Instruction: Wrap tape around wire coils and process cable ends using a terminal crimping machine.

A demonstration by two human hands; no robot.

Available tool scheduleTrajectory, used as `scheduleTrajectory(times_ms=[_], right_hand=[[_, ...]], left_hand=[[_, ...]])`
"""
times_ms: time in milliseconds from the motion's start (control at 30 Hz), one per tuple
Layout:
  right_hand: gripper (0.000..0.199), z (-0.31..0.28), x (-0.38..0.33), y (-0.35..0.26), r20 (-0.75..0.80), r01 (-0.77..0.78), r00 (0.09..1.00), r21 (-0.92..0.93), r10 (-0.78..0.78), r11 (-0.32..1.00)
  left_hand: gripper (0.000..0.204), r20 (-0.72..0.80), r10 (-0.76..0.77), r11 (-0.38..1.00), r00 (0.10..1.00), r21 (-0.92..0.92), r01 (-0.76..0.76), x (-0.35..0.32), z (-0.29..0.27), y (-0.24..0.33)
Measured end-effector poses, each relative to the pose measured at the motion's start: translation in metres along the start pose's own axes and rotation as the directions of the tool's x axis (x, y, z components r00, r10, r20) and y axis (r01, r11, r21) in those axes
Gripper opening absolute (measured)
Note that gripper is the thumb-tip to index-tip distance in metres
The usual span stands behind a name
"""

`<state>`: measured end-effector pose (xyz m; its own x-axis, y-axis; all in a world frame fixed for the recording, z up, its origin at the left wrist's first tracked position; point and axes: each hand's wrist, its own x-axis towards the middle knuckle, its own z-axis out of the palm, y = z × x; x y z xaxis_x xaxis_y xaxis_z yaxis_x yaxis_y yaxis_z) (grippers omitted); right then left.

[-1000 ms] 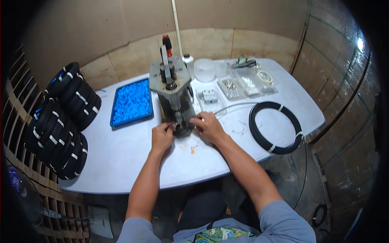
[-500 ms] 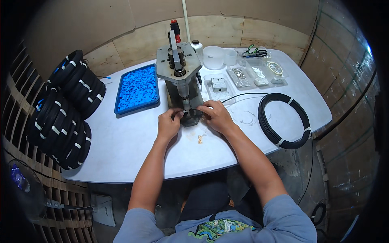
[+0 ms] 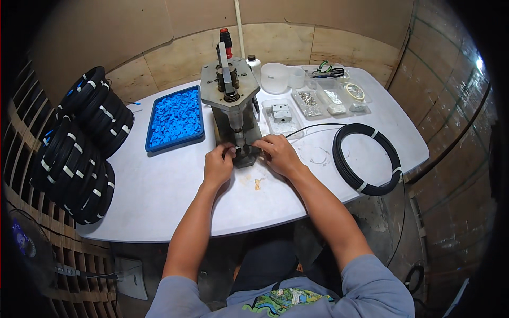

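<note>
A metal hand press (image 3: 231, 94) with a red-and-black handle stands in front of me. At the left of its lower end is my left hand (image 3: 218, 165), thumb and fingers pinched together on something too small to make out. Opposite it, my right hand (image 3: 280, 154) is closed at the press's right side, fingertips close to the tool. A black cable (image 3: 315, 125) runs from a coil (image 3: 339, 159) on the right to behind my right hand, and its end appears to lie in my fingers. What sits under the ram is hidden by my fingers.
A blue tray (image 3: 149, 139) of small blue parts lies left of the press. Stacked black cable coils (image 3: 79, 169) stand at the far left. Behind to the right are a metal block (image 3: 281, 113), clear boxes of small parts (image 3: 309, 104), white tubs (image 3: 274, 78), a bottle (image 3: 253, 64) and pliers (image 3: 328, 71).
The whole view has shifted slightly, so everything sits a little further left. Both hands stay at the press's lower end with nearly the same grip.
</note>
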<state>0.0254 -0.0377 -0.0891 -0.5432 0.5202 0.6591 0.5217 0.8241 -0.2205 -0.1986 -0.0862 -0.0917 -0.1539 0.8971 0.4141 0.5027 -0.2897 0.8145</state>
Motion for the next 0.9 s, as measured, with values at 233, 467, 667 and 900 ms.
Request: scheduleTrajectory(times_ms=[233, 467, 667, 900], right_hand=[[0.051, 0.0035, 0.0017, 0.0009, -0.019, 0.019, 1.0, -0.026, -0.019, 0.999], [0.04, 0.0016, -0.001, -0.0049, -0.034, 0.01, 0.999, 0.004, -0.01, 1.0], [0.044, 0.0015, 0.0045, -0.0042, -0.016, 0.014, 1.0, 0.014, -0.013, 1.0], [0.048, 0.0003, 0.003, 0.0005, 0.013, 0.005, 1.0, 0.046, -0.006, 0.999]], left_hand=[[0.019, 0.009, -0.015, 1.0, 1.0, 0.01, 0.015, -0.0014, -0.003, 0.0028], [0.02, 0.014, 0.007, 1.0, 1.0, 0.013, -0.008, -0.0048, -0.0028, -0.0008], [0.019, 0.008, 0.027, 1.0, 1.0, 0.007, -0.028, -0.0012, -0.0043, -0.0037], [0.019, 0.019, -0.011, 1.0, 1.0, -0.009, 0.011, -0.0014, -0.0041, -0.0044]])
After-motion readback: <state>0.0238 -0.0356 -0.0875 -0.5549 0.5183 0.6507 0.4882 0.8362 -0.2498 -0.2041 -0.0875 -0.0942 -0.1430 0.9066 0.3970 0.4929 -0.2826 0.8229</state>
